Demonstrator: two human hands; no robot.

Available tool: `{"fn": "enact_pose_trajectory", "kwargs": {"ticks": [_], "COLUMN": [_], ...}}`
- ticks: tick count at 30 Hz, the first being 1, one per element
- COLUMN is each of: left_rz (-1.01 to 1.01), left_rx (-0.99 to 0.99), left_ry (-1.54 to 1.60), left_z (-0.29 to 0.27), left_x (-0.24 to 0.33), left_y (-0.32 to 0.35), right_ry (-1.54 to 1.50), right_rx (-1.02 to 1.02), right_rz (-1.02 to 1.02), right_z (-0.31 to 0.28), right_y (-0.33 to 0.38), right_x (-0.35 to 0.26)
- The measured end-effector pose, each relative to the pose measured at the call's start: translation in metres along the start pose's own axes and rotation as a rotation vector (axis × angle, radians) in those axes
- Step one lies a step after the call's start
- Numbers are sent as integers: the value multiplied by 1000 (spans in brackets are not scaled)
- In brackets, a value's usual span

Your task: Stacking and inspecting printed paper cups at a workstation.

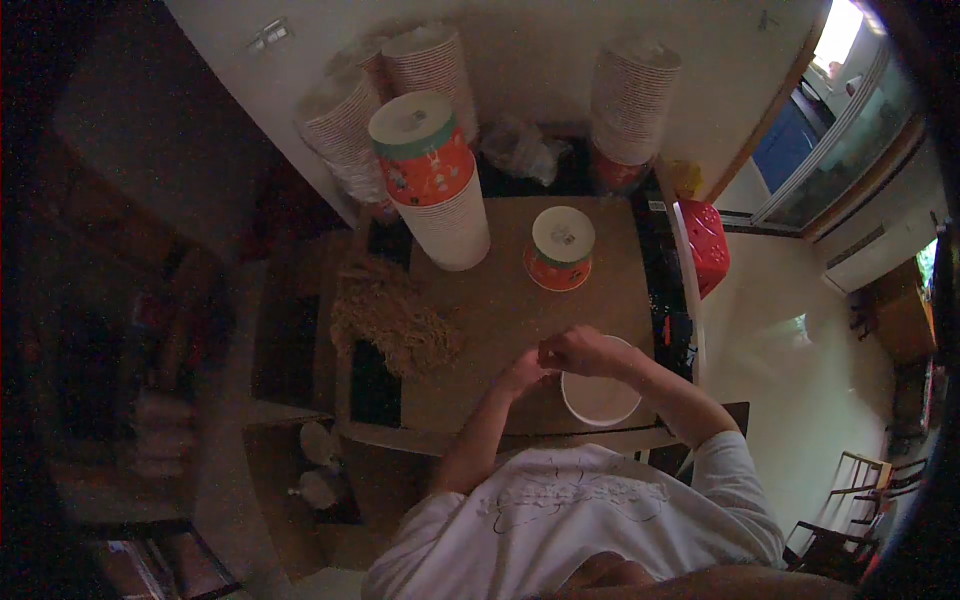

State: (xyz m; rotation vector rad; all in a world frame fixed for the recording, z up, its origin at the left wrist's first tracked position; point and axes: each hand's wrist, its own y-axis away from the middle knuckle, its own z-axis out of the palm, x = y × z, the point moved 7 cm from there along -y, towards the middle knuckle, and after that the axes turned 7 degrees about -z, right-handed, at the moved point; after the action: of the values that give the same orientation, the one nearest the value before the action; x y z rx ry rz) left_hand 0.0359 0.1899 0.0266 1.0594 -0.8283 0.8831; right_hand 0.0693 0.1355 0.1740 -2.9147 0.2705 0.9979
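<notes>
My left hand (521, 377) and my right hand (582, 350) meet fingertip to fingertip just above the left rim of an open white paper tub (602, 400) on the brown table (500, 300). Both hands have curled fingers; the dim picture hides whether anything small is pinched between them. To their left, a loose heap of tan shredded fibres (392, 318) lies on the table. Beyond the hands an orange-banded tub (561, 248) stands upside down.
A tall leaning stack of white tubs with an orange-banded top one (436, 180) stands at the table's far left. More tub stacks (630, 100) and a crumpled clear bag (520, 148) line the wall. A red basket (705, 240) hangs off the right edge. Chairs (850, 510) stand at lower right.
</notes>
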Motion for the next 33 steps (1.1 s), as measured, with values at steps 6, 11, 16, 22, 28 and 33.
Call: {"fn": "enact_pose_trajectory", "kwargs": {"ticks": [6,11,16,22,28,33], "left_rz": [-41,-253,-236,-70,-112,-60], "left_rx": [50,90,168,281,369,298], "left_ry": [-92,-47,-52,-31,-128,-319], "left_z": [-12,-5,-24,-31,-6,6], "left_x": [-16,-1,-28,-22,-44,-82], "left_y": [-13,4,3,31,56,65], "right_ry": [177,118,176,168,-630,30], "right_rx": [45,46,20,350,1021,1123], "right_rz": [11,41,223,225,439,665], "right_z": [-5,-36,-41,-64,-101,-130], "right_y": [13,39,75,150,185,189], "right_x": [-12,-35,-23,41,77,44]}}
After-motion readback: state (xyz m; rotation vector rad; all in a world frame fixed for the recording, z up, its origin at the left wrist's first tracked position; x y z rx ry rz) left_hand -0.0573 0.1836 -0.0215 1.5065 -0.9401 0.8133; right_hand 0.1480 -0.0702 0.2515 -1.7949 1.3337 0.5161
